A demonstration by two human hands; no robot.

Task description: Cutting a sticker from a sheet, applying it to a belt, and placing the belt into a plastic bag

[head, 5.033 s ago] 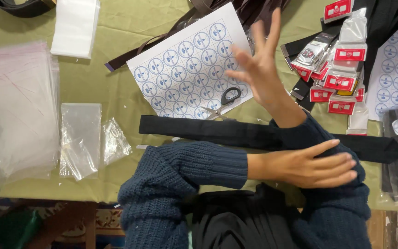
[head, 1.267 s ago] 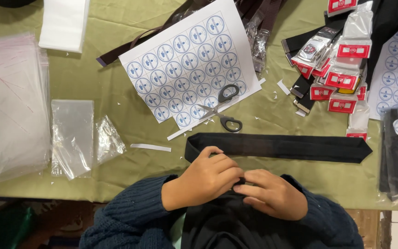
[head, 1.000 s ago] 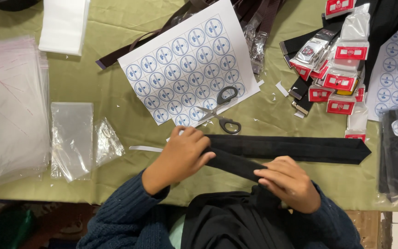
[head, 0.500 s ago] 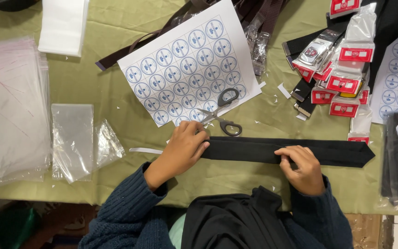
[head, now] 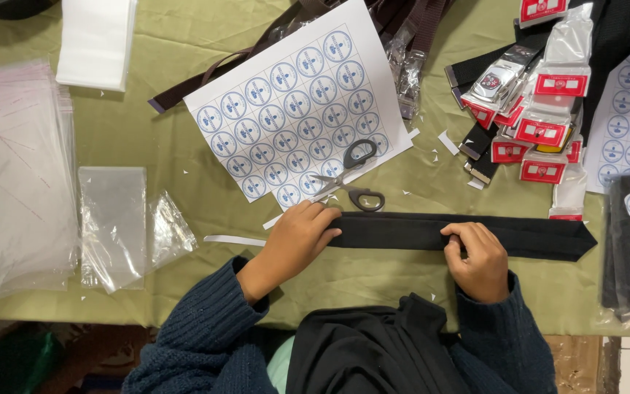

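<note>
1. Sheet of round blue-and-white stickers [head: 297,102] lies above my black folded strap [head: 468,235]; red-labelled packets [head: 541,109] sit upper right.
2. My left hand [head: 297,241] presses flat, fingers spread, on the strap's left end.
3. My right hand [head: 479,255] pinches its middle, fingers curled.

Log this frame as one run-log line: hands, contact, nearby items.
left hand: flat on black necktie left end | right hand: pinching its middle | scissors: on sticker sheet, untouched | surface: green tablecloth

Matt black cloth strip [head: 432,232]; glossy plastic bags [head: 114,222].
</note>
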